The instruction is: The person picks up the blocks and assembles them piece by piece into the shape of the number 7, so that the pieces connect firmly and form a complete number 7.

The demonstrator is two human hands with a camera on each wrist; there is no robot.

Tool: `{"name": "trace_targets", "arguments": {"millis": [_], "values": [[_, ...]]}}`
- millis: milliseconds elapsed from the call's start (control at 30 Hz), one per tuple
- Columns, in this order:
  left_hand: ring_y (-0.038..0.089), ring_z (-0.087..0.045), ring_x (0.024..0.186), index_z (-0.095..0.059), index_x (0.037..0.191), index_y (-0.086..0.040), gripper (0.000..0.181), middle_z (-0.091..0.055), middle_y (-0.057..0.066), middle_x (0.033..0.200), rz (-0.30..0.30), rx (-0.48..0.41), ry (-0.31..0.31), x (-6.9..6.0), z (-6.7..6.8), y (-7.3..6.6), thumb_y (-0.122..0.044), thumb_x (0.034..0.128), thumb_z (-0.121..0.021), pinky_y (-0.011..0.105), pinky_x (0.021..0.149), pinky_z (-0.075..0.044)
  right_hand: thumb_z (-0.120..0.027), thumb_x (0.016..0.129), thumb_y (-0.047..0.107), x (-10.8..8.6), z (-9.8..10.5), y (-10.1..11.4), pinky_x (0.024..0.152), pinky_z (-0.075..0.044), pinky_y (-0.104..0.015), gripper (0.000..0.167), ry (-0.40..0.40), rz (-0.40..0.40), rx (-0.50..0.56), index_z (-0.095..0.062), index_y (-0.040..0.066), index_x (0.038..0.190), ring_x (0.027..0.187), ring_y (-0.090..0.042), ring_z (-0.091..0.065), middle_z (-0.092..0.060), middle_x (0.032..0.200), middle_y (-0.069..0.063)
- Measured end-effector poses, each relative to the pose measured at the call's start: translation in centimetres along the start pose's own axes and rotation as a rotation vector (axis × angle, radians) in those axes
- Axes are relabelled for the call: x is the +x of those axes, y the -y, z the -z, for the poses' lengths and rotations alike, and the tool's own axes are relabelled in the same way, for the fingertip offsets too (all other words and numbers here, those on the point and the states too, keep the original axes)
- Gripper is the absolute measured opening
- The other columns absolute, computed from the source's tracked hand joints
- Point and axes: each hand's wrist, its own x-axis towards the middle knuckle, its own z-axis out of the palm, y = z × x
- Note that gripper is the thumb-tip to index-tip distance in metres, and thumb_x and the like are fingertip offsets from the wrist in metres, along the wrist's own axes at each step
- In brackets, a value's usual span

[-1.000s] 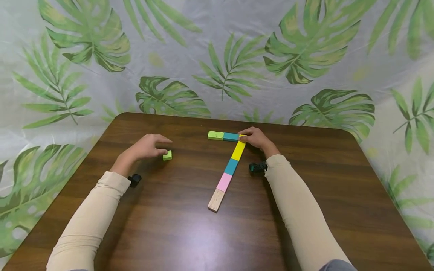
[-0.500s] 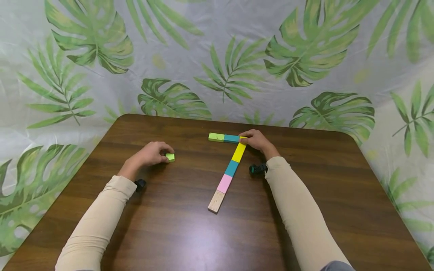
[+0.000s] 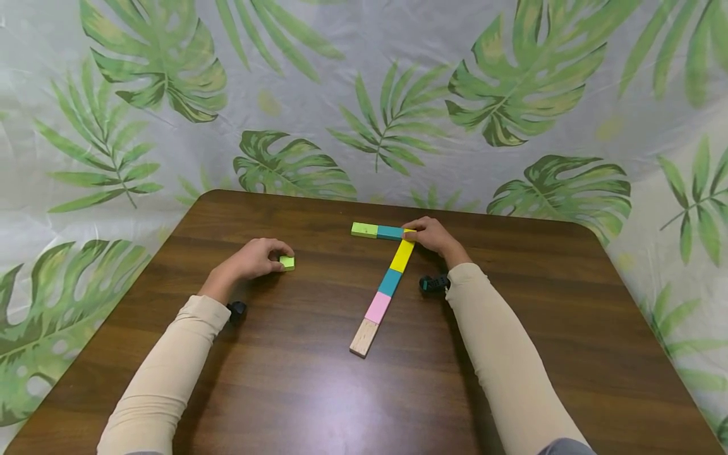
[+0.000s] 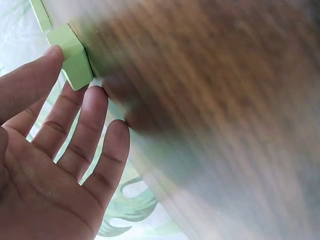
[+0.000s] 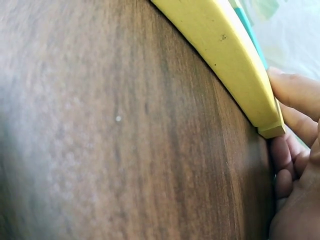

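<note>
My left hand (image 3: 258, 259) pinches a small light-green block (image 3: 287, 262) between thumb and forefinger, at the left of the table. In the left wrist view the thumb lies on the green block (image 4: 70, 50), while the other fingers stretch out below it. My right hand (image 3: 435, 234) grips the far end of a yellow block (image 3: 402, 254), where two rows of blocks meet. One row runs left through a teal block (image 3: 390, 233) to a green block (image 3: 364, 229). Toward me, the other runs through teal (image 3: 389, 282), pink (image 3: 378, 308) and bare wood (image 3: 364, 337) blocks.
The brown wooden table (image 3: 273, 360) has rounded far corners. Behind it hangs a pale curtain (image 3: 307, 101) printed with green leaves. Dark wrist cameras, one on the left wrist (image 3: 236, 311) and one on the right (image 3: 433, 284), hang beside the sleeves.
My left hand has closed on the light-green block, which has shifted slightly to the right. The right hand stays at the end of the yellow block.
</note>
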Motion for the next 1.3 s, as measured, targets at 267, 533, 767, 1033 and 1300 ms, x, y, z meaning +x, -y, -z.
{"name": "trace_targets", "arguments": {"millis": [267,533,767,1033,1300], "values": [[0.027,-0.059,0.096,-0.066,0.125,-0.007,0.032,-0.067,0.019,0.12,0.008,0.002,0.012,-0.1,0.0,0.1,-0.006,0.0923,-0.066,0.039,0.081,-0.049,-0.056,0.101,0.027,0.0,-0.1,0.0,0.114,-0.036,-0.055,0.045,-0.002,0.008,-0.006,-0.055,0.008,0.141,0.145,-0.04,-0.031,-0.031,0.159,-0.02],[0.028,-0.059,0.1,-0.067,0.124,-0.007,0.032,-0.066,0.019,0.122,0.012,0.004,-0.001,0.4,0.0,0.1,-0.005,0.0922,-0.066,0.041,0.084,-0.049,-0.056,0.101,0.028,0.1,-0.1,0.1,0.114,-0.035,-0.056,0.045,0.004,0.008,-0.01,-0.055,0.008,0.142,0.146,-0.04,-0.029,-0.03,0.159,-0.019],[0.03,-0.06,0.103,-0.067,0.126,-0.007,0.034,-0.067,0.02,0.121,0.031,-0.019,-0.026,1.6,0.2,0.3,-0.005,0.0922,-0.066,0.041,0.085,-0.049,-0.056,0.102,0.027,0.1,0.0,0.1,0.114,-0.036,-0.055,0.044,0.007,0.006,-0.011,-0.055,0.008,0.142,0.145,-0.04,-0.03,-0.031,0.159,-0.02],[0.033,-0.06,0.111,-0.063,0.132,-0.007,0.037,-0.064,0.022,0.129,0.075,-0.08,-0.014,3.7,0.6,0.5,-0.005,0.0945,-0.063,0.041,0.089,-0.049,-0.056,0.101,0.026,0.2,0.1,0.1,0.114,-0.037,-0.055,0.044,0.0,0.001,0.001,-0.055,0.008,0.142,0.145,-0.04,-0.03,-0.03,0.16,-0.02],[0.032,-0.055,0.115,-0.061,0.136,-0.009,0.04,-0.055,0.021,0.141,0.138,-0.171,-0.01,4.9,0.7,1.0,-0.008,0.0961,-0.061,0.041,0.093,-0.046,-0.056,0.101,0.027,0.3,-0.1,-0.1,0.113,-0.038,-0.054,0.045,0.003,-0.013,0.016,-0.055,0.009,0.142,0.144,-0.04,-0.032,-0.029,0.16,-0.019]]}}
